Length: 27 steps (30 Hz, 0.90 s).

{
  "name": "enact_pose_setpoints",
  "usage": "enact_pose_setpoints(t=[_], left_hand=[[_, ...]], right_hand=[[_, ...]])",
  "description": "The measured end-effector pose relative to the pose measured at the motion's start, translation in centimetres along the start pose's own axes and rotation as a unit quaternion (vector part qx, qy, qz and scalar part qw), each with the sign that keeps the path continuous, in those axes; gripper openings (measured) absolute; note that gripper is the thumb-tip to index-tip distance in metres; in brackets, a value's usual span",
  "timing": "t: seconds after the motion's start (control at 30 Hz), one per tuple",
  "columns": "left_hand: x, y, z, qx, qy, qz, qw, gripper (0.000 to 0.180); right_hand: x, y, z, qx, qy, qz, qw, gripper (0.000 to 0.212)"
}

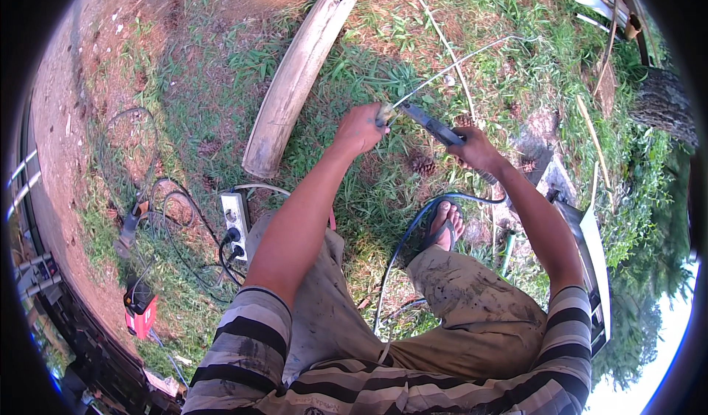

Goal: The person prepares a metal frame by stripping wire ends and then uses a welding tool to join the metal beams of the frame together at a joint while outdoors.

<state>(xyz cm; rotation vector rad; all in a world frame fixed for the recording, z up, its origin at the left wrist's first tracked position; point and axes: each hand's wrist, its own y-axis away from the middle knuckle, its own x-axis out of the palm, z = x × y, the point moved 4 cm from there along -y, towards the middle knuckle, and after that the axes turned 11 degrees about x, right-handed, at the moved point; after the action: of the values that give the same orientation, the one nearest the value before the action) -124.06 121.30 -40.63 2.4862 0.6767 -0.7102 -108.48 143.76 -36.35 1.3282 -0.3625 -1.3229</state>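
Note:
My left hand [361, 129] is closed around a small yellowish piece [385, 112], mostly hidden by the fingers. A thin pale wire [466, 62] runs from beside it toward the upper right, over the grass. My right hand [474, 151] grips a long dark grey hand tool [434, 125] whose exact kind I cannot make out. Its far end points at my left fingertips, close to the wire's near end. Whether the tool touches the wire or the yellowish piece cannot be told.
A weathered log [299, 83] lies beyond my left forearm. Beside my left leg is a white power strip [234, 219] with black plugs, near tangled dark cables [177, 216] and a red-and-black device [140, 312]. A blue cable [413, 227] passes my sandalled foot [444, 227]. Pine cones [422, 164] dot the grass.

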Motion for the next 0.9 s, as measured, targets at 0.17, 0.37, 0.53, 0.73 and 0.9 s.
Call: enact_pose_setpoints(t=[0.17, 0.37, 0.53, 0.73, 0.9], left_hand=[[-0.2, 0.1, -0.3, 0.014, -0.016, -0.027, 0.999, 0.037], [-1.7, 0.2, -1.6, 0.033, -0.019, -0.111, 0.993, 0.038], [-3.3, 0.2, -3.7, 0.05, -0.034, -0.153, 0.986, 0.037], [-4.0, 0.3, -7.6, 0.112, -0.073, -0.171, 0.976, 0.037], [-2.9, 1.5, -10.6, 0.185, -0.092, -0.156, 0.966, 0.038]], right_hand=[[-0.5, 1.4, 0.5, -0.064, 0.027, -0.037, 0.997, 0.066], [-2.0, 3.6, -2.5, 0.008, -0.112, -0.018, 0.994, 0.094], [-3.4, 8.4, -8.2, -0.065, -0.268, -0.053, 0.96, 0.116], [-1.8, 16.2, -14.7, -0.001, -0.44, -0.173, 0.881, 0.112], [1.2, 25.6, -19.1, -0.144, -0.615, -0.391, 0.669, 0.089]])
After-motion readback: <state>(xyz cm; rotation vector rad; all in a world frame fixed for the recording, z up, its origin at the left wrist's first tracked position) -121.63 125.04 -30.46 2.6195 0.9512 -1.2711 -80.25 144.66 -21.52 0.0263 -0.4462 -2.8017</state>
